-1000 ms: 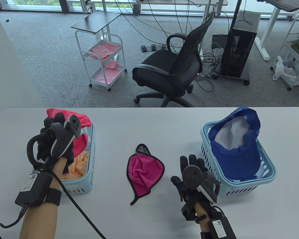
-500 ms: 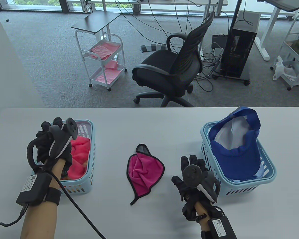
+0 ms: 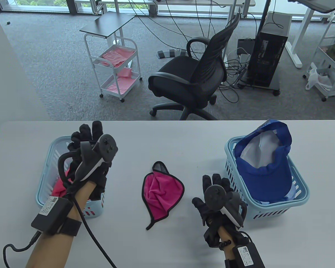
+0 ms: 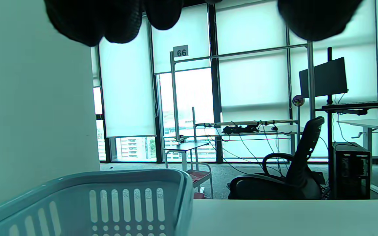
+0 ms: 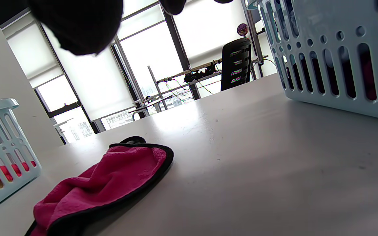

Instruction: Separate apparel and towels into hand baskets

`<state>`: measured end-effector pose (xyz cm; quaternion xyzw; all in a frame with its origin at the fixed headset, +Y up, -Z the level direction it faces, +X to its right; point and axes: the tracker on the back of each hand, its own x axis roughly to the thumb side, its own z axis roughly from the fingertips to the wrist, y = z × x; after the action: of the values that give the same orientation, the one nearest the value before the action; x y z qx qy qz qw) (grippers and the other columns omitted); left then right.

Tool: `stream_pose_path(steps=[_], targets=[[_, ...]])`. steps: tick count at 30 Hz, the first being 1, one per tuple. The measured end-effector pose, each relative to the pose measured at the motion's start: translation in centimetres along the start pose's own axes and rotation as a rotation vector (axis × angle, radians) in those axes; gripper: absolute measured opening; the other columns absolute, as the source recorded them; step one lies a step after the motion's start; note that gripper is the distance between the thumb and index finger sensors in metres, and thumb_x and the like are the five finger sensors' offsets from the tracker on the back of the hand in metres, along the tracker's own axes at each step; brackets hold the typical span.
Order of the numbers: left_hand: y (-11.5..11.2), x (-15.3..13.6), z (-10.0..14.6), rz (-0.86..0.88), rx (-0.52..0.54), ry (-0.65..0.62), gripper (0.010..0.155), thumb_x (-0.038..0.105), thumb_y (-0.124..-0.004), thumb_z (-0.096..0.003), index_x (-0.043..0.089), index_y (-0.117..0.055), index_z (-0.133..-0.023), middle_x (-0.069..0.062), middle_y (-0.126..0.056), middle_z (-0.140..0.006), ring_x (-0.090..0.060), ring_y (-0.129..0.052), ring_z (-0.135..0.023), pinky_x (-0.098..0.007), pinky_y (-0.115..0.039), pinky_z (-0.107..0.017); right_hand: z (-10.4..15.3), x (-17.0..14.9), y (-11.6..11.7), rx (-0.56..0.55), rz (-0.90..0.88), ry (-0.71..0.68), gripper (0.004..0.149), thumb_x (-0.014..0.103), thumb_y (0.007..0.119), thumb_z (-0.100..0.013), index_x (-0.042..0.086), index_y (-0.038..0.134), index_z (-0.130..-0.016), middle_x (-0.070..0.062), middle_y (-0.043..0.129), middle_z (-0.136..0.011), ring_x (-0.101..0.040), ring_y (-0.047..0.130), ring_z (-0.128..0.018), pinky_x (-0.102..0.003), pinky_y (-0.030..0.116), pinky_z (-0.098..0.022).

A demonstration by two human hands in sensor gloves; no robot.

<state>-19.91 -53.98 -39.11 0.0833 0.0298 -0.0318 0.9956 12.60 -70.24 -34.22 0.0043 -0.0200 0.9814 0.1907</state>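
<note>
A magenta towel with black trim (image 3: 162, 193) (image 5: 103, 182) lies crumpled at the table's middle. On the left stands a light blue basket (image 3: 48, 164) (image 4: 116, 203) with pink cloth (image 3: 60, 186) inside. My left hand (image 3: 86, 136) hovers over that basket's right side, fingers spread and holding nothing. The right light blue basket (image 3: 298, 202) (image 5: 336, 65) holds a blue cap (image 3: 263, 171). My right hand (image 3: 212, 185) rests flat on the table between the towel and that basket, fingers straight.
Beyond the table's far edge stand a black office chair (image 3: 194, 81), a white cart (image 3: 114, 69) and a computer tower (image 3: 268, 55). A black cable (image 3: 92, 237) trails from my left wrist across the table's front.
The pink cloth that hung over the left basket's far rim has dropped into the basket. My left hand has let it go and moved right and up, fingers spread. The right hand stayed still.
</note>
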Motion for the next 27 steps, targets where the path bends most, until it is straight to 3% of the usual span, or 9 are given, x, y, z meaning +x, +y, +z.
stream_pose_path(steps=[5,9,13,20,27], targets=[[-2.4,5.4,1.0,0.016,-0.041,-0.120,0.091,0.061,-0.068,-0.0468,0.018,-0.026,-0.114,-0.029,-0.038,-0.117,-0.062,-0.059,-0.103,-0.068,-0.062,-0.073,0.0,-0.1,-0.2,-0.017,-0.012,0.017,0.084,0.049,0.077,-0.039,0.018,0.035,-0.105,-0.020,0.023,-0.110,-0.055,0.026,-0.098,-0.068,0.034,-0.071],[-6.3,9.8,1.4,0.013,-0.157,-0.205,0.093,0.061,-0.070,-0.0460,0.017,-0.025,-0.114,-0.031,-0.036,-0.117,-0.063,-0.058,-0.102,-0.069,-0.061,-0.072,0.1,-0.3,-0.5,-0.032,-0.012,0.024,0.084,0.049,0.077,-0.039,0.018,0.035,-0.105,-0.020,0.023,-0.110,-0.055,0.026,-0.098,-0.068,0.035,-0.071],[-10.5,12.4,1.4,0.012,-0.284,-0.238,0.094,0.060,-0.071,-0.0455,0.016,-0.026,-0.114,-0.032,-0.036,-0.117,-0.064,-0.058,-0.101,-0.070,-0.061,-0.072,0.1,-0.5,-0.6,-0.038,-0.017,0.029,0.084,0.049,0.077,-0.039,0.018,0.035,-0.105,-0.020,0.023,-0.110,-0.055,0.026,-0.098,-0.068,0.035,-0.071],[-17.9,13.7,0.9,-0.033,-0.486,-0.223,0.094,0.060,-0.072,-0.0449,0.018,-0.024,-0.114,-0.031,-0.032,-0.116,-0.065,-0.058,-0.101,-0.070,-0.063,-0.071,0.2,-0.6,-0.6,-0.033,-0.026,0.028,0.084,0.049,0.077,-0.039,0.018,0.035,-0.105,-0.020,0.023,-0.110,-0.055,0.026,-0.098,-0.068,0.035,-0.071],[-22.2,13.8,0.8,-0.136,-0.583,-0.263,0.093,0.065,-0.064,-0.0442,0.022,-0.020,-0.113,-0.029,-0.022,-0.117,-0.065,-0.045,-0.103,-0.071,-0.056,-0.073,0.2,-0.6,-0.5,-0.022,-0.032,0.028,0.084,0.049,0.077,-0.039,0.018,0.035,-0.105,-0.020,0.023,-0.109,-0.055,0.026,-0.098,-0.068,0.035,-0.070]])
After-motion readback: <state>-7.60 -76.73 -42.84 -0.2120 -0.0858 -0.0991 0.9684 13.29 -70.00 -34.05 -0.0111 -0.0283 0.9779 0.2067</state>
